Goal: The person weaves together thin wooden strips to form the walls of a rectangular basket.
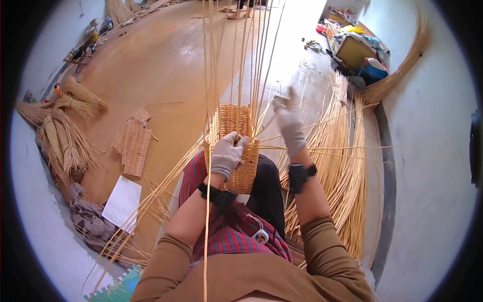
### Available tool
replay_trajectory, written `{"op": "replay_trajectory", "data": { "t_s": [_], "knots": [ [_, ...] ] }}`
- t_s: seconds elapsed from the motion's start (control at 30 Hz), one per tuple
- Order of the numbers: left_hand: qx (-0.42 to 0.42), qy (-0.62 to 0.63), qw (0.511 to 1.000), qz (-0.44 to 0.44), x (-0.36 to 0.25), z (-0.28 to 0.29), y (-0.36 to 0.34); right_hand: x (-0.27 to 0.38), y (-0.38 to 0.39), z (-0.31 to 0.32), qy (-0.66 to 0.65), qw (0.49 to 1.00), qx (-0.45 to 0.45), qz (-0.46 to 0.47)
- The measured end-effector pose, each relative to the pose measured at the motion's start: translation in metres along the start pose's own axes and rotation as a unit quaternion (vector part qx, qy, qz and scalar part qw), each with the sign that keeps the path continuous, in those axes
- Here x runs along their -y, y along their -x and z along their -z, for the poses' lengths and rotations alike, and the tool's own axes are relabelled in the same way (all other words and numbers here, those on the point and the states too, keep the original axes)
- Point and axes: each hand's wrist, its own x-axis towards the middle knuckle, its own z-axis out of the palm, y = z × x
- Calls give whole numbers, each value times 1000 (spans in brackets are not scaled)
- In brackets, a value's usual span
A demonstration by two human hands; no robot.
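Observation:
A half-woven wicker basket (241, 173) stands between my knees, with long upright stakes (243, 65) rising from its walls. My left hand (229, 153), in a pale grey glove, is closed on the basket's near woven edge, thumb and fingers pinched around the canes there. To the right of the basket, my right hand (289, 121), gloved too, is raised and blurred by motion. A thin wicker strand (268, 124) runs from the basket up to its fingers. Loose strands stick out sideways from the basket on both sides.
Long cane bundles (332, 171) lie on the floor to the right. Woven panels (135, 146) and a white sheet (122, 204) lie to the left, beside more bundles (65, 141) along the wall. A cluttered box (354, 53) stands at the far right. A person's feet (239, 15) show far ahead.

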Motion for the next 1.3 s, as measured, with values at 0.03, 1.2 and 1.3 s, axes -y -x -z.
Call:
{"op": "replay_trajectory", "data": {
  "t_s": [0.03, 1.2, 1.3],
  "knots": [
    [7, 11, 1000, 8, -1, 0, -1, 0, 4, 20, -56, 996, -31, -60],
    [-135, 282, 944, -100, 31, -3, 26, 5, 62, 7, 298, 913, 275, -53],
    [-171, 202, 954, -142, 19, -5, 18, -10, 67, 8, 306, 918, 253, -9]
  ]
}}
